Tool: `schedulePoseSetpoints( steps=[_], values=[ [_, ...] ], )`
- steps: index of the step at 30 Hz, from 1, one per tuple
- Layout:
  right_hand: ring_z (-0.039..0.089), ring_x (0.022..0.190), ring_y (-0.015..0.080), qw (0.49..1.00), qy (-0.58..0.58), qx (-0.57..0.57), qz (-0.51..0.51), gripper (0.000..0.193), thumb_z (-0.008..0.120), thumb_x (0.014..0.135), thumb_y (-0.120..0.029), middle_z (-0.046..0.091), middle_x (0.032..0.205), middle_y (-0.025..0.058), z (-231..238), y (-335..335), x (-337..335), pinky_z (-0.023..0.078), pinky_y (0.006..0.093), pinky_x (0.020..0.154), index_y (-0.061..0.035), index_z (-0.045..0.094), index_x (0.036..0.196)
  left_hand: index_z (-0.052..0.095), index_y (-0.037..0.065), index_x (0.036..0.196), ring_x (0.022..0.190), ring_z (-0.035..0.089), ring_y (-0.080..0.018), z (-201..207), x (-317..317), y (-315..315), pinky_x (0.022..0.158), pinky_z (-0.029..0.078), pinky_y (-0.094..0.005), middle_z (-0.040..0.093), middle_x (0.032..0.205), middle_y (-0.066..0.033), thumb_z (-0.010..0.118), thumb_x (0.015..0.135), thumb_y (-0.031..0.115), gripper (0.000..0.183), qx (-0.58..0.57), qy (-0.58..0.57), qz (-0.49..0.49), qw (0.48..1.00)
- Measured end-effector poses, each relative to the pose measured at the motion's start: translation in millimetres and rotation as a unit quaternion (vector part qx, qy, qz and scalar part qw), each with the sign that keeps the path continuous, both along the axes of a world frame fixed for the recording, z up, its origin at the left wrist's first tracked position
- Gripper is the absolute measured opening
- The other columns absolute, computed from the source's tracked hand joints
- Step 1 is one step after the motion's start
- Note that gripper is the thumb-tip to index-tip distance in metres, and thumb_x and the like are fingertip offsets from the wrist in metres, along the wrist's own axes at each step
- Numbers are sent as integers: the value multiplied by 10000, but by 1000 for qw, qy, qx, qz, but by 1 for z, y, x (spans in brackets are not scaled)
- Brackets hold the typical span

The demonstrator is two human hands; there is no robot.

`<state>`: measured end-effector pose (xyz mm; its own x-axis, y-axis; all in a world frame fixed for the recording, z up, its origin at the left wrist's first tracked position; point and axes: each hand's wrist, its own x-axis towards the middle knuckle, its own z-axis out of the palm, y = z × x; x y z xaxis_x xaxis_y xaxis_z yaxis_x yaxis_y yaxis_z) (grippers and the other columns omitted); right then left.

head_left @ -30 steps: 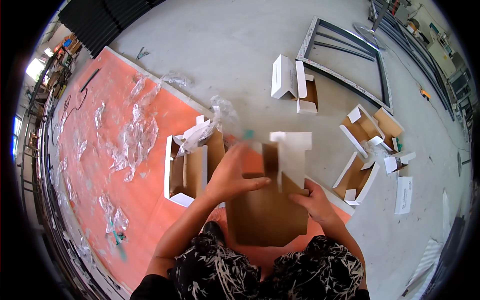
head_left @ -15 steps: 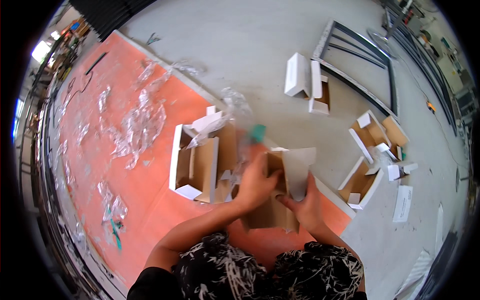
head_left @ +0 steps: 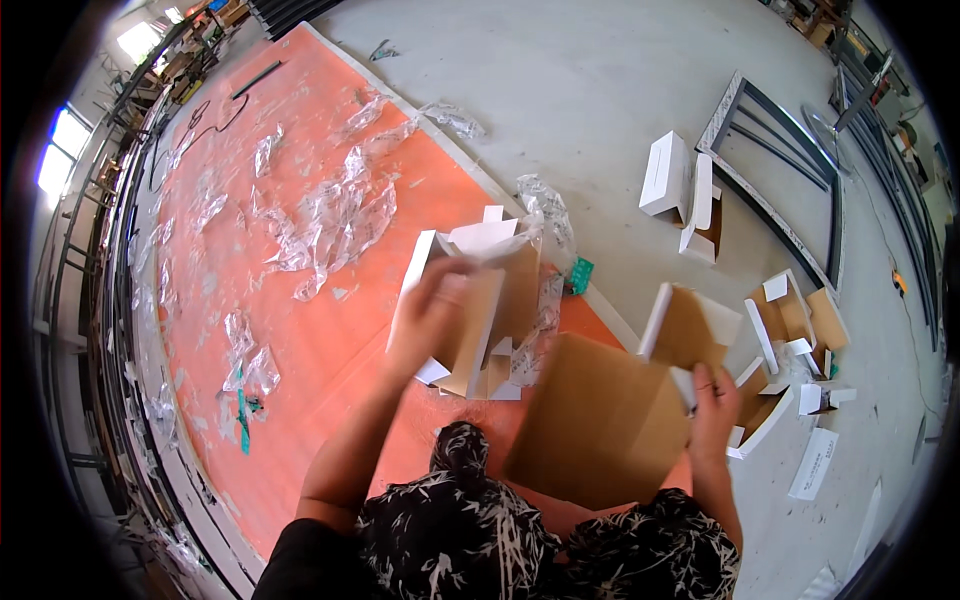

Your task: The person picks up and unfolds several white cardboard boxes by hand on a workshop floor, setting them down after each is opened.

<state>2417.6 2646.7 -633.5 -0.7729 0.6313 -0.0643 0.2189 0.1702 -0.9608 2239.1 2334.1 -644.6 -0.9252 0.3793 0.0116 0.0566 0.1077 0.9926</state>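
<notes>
Unfolded carton (head_left: 600, 425), brown inside outward, hangs over the orange mat's (head_left: 310, 440) right side. Leftmost, the blurred left hand (head_left: 432, 312) passes over an open box (head_left: 516, 295) on the mat; its grasp cannot be told. The right hand (head_left: 714, 402) pinches the carton's edge; a firm pinch there should steady its loose panels. Right of the mat, white boxes (head_left: 785, 312) lie on the floor (head_left: 560, 90).

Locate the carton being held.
In the head view, the held carton is right of centre, gripped at its right side by the right hand, with the open box on the orange sheet to its upper left.
</notes>
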Motion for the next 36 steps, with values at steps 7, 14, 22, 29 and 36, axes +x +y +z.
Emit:
schedulePoseSetpoints(
  steps=[7, 14, 22, 29, 36],
  values=[
    [566, 835, 105, 985, 9, -171, -4, 291, 629, 905, -257, 622, 945, 19, 34, 36, -24, 467, 258, 749, -8, 608, 1054, 219, 7, 1457, 1421, 154, -309, -140, 17, -59, 1150, 125, -385, 183, 1530, -173, 400, 982, 252, 564, -289, 120, 22, 950],
    [609, 883, 140, 961, -78, -231, 131, 335, 589, 923, -255, 619, 1021, 53, 65, 3, -127, 515, 291, 752, -19, 549, 1157, 304, -4, 1411, 1420, 156, -306, -187, 33, 30, 1145, 89, -500, 208, 1512, -180, 460, 922, 356, 627, -431, 233, -11, 871],
    [613, 840, 165, 888, -110, -388, 223, 363, 623, 901, -315, 635, 991, 52, -100, -75, -247, 519, 330, 748, -33, 577, 1126, 465, 72, 1328, 1345, 307, -357, -217, 35, 37, 1089, 277, -487, 363, 1426, -189, 581, 815, 246, 554, -414, 348, 12, 841],
    [603, 709, 216, 957, -202, -118, 172, 319, 636, 868, -279, 655, 784, 106, -224, -89, -225, 466, 368, 644, 37, 635, 829, 552, 77, 1236, 1275, 404, -379, -199, 75, -37, 1026, 370, -464, 450, 1355, -187, 598, 795, 154, 450, -364, -12, -162, 917],
    [592, 771, 404, 936, -240, 203, 157, 401, 532, 905, -388, 634, 819, 223, -195, -104, -221, 456, 455, 665, 2, 595, 837, 594, -5, 1022, 1116, 535, -368, -87, 64, -45, 913, 461, -425, 557, 1191, -192, 550, 774, 8, 252, -265, 194, 93, 940]
  ],
)
